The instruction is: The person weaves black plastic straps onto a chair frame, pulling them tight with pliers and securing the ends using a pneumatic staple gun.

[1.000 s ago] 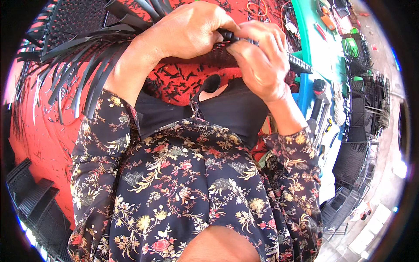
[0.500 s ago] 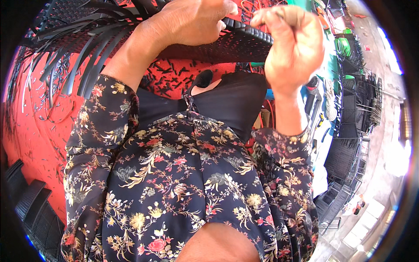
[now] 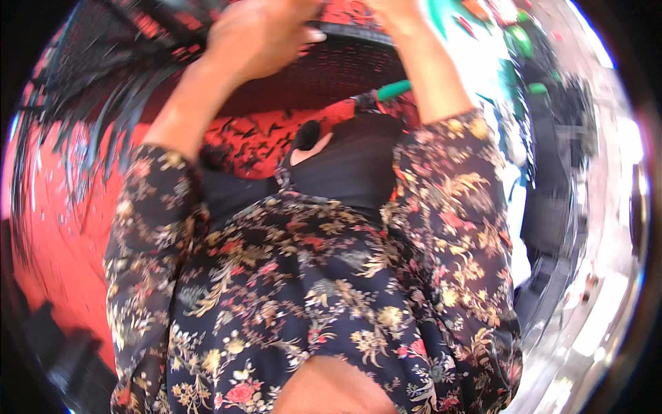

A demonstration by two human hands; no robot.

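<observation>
A black woven panel of flat plastic strips [image 3: 324,77] spans the upper part of the view, its rim toward the top. My left hand [image 3: 262,34] is curled at that rim, thumb tip against it, gripping the panel. Loose black strip ends [image 3: 127,114] fan out from the weave below and left of my left wrist. Past the panel's right end, my right hand [image 3: 396,10] reaches up to the top edge of the picture. Its fingers are cut off and blurred, so what they hold does not show.
Red floor covering [image 3: 62,207] lies below, strewn with black strip scraps [image 3: 255,141]. A green tube [image 3: 393,90] is by my right forearm. Dark woven furniture [image 3: 552,159] stands along the right, and black stacked pieces [image 3: 69,352] lie at lower left.
My right hand has moved up and to the left, its fingers leaving the picture. My left hand sits slightly higher and further left. The whole view has shifted and blurred.
</observation>
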